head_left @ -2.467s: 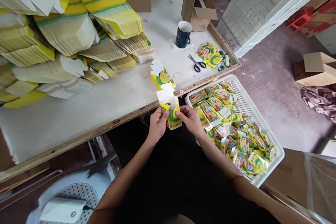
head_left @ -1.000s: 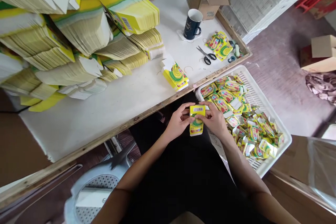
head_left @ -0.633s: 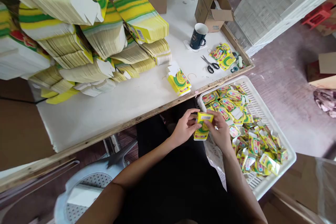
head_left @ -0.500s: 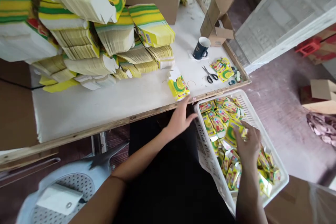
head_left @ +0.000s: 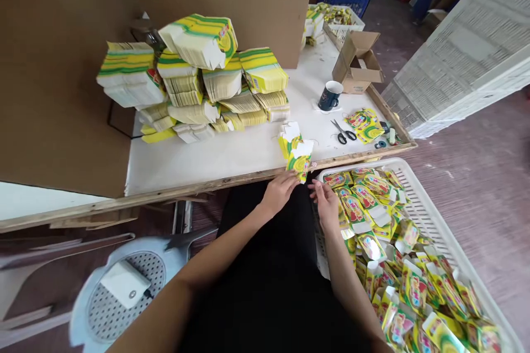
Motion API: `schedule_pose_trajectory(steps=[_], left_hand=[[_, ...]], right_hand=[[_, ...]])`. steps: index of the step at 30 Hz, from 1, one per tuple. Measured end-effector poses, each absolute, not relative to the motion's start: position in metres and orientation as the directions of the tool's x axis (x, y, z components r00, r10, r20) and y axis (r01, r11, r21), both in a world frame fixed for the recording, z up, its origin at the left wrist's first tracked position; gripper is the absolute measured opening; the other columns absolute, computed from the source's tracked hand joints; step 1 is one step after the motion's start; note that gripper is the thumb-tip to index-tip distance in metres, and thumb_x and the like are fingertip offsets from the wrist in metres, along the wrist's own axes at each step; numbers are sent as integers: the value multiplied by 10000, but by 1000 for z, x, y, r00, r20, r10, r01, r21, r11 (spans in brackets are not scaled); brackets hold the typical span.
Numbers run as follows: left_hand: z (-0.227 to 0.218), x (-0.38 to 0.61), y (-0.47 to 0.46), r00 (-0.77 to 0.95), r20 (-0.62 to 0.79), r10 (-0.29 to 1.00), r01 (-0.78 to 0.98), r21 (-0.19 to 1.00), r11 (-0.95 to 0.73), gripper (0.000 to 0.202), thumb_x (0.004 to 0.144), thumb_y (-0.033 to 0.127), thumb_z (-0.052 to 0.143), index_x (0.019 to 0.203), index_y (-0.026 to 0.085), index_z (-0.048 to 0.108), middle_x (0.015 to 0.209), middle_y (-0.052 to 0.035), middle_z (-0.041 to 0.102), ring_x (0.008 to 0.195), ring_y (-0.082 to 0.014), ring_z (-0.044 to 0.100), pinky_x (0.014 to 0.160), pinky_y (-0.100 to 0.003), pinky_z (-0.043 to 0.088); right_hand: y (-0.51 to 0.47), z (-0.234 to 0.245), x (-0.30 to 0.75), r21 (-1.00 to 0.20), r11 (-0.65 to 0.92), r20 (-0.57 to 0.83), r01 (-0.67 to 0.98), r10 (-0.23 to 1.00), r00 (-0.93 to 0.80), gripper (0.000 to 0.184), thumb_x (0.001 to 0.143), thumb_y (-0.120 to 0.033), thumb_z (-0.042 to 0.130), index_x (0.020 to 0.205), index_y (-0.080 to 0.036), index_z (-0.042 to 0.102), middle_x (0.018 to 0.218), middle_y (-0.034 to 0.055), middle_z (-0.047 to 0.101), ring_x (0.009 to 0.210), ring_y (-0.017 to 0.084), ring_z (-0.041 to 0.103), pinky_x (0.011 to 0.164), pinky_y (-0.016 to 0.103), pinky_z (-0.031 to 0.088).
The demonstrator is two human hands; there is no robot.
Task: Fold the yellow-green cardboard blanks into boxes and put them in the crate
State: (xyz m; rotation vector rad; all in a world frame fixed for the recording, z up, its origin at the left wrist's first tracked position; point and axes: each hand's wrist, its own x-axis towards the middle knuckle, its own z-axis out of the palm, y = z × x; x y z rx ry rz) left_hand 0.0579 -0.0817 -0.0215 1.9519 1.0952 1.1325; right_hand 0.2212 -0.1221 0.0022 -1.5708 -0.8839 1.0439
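My left hand (head_left: 280, 192) pinches the lower end of a small yellow-green printed carton (head_left: 298, 162) with white flaps, tilted over the table's front edge. Behind it, partly covered, a short stack of similar cartons (head_left: 289, 135) lies on the table. My right hand (head_left: 326, 203) is beside the left one, near the corner of the white basket (head_left: 426, 198). Its fingers are loosely bent and a little apart, with nothing visible in them. The basket holds many folded cartons (head_left: 414, 287), some with raised flaps.
Bundles of flat cartons (head_left: 223, 85) are piled on the table's left. A mug (head_left: 330, 96), scissors (head_left: 343, 132), more flat cartons (head_left: 364, 124) and an open cardboard box (head_left: 358, 66) stand on the right. A blue stool (head_left: 124, 292) with a white device (head_left: 125, 284) is lower left.
My right hand has moved left from over the basket, leaving the carton it held there. My left hand has taken hold of a carton at the table edge. The view has shifted.
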Motion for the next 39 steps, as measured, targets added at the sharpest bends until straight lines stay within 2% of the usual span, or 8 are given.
schedule_pose_trajectory(steps=[4,7,10,13,18,26,33,39], left_hand=[[-13,55,-124,410,481,775,131,810,-572,236,979,285,601,1143,216,755,1198,-112,765,1257,-248,676,1144,-502,512],[-4,56,-137,308,469,828,35,864,-503,337,949,290,654,1273,210,701,1393,-152,660,1397,-278,562,1198,-520,442],[6,58,-130,225,206,952,-161,972,-172,553,931,415,681,1434,213,574,1523,-164,550,1456,-302,490,1232,-520,380],[11,61,-119,456,-39,889,-343,914,216,602,905,568,662,1358,173,641,1399,-165,659,1350,-332,589,1154,-510,465],[17,59,-118,643,-110,758,-439,759,482,617,811,612,751,1244,172,719,1251,-148,738,1210,-333,674,1038,-462,537],[12,61,-116,578,-120,807,-443,784,434,564,788,580,786,1155,154,738,1174,-155,758,1132,-318,698,971,-432,551],[4,68,-118,432,-235,871,-242,900,362,512,860,634,668,1022,148,691,905,-63,750,830,-218,700,779,-349,574],[7,65,-116,406,-207,890,-135,950,283,716,842,443,768,1411,211,401,910,-23,699,814,-181,688,759,-300,556]], right_hand=[[-128,2,220,-968,-225,-250,-109,900,358,587,681,-667,788,976,-175,667,840,62,762,680,181,667,619,305,528],[-147,8,226,-976,-186,-215,-112,895,391,541,719,-595,809,1036,-195,630,844,50,768,784,207,717,771,357,576],[-164,14,226,-973,-181,-223,-142,894,389,502,742,-554,818,1047,-229,586,807,26,766,779,211,734,794,376,594],[-174,18,219,-958,-194,-259,-210,901,349,449,734,-542,830,980,-244,601,820,32,771,776,216,745,790,384,612],[-174,21,209,-951,-195,-266,-241,911,315,379,757,-521,819,965,-238,677,929,59,782,881,229,747,852,394,610],[-170,29,209,-970,-217,-242,-112,920,309,422,741,-558,824,969,-217,727,959,70,777,877,227,717,842,387,593],[-173,25,203,-969,-243,-204,53,898,390,402,805,-596,749,841,-207,652,747,29,687,646,170,610,624,310,525],[-169,28,207,-964,-191,-78,182,864,497,327,866,-518,717,922,-218,600,758,3,640,585,131,528,547,277,445]])
